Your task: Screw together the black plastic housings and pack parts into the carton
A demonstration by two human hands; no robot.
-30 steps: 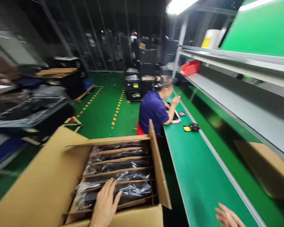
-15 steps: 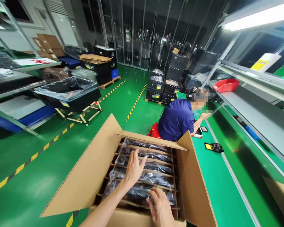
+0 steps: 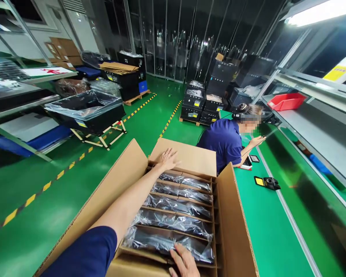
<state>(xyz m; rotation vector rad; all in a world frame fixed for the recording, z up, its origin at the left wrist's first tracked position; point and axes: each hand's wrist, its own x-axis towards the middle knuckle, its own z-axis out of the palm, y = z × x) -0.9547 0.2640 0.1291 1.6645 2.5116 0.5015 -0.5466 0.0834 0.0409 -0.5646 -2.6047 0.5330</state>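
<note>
An open cardboard box (image 3: 239, 231) stands in front of me, split into slots by cardboard dividers (image 3: 190, 230). Several dark flat items in clear plastic bags (image 3: 173, 220) sit upright in a row in the slots. My left hand (image 3: 167, 158) lies with spread fingers on the inner face of the far flap (image 3: 196, 157), holding nothing. At the near end, my right hand (image 3: 184, 261) rests its fingertips on the nearest bagged item (image 3: 158, 239), fingers apart. What the bags contain is not clear.
To the right, a co-worker (image 3: 225, 140) in dark blue sits at a green bench (image 3: 265, 215). A black-and-yellow device (image 3: 266, 182) lies on it. A plastic-lined black bin (image 3: 86, 111) stands on a frame at left. Black crates (image 3: 193, 102) are stacked behind.
My left hand has moved from the bagged items to the far flap, which now leans up toward me. My right hand has shifted slightly down and left.
</note>
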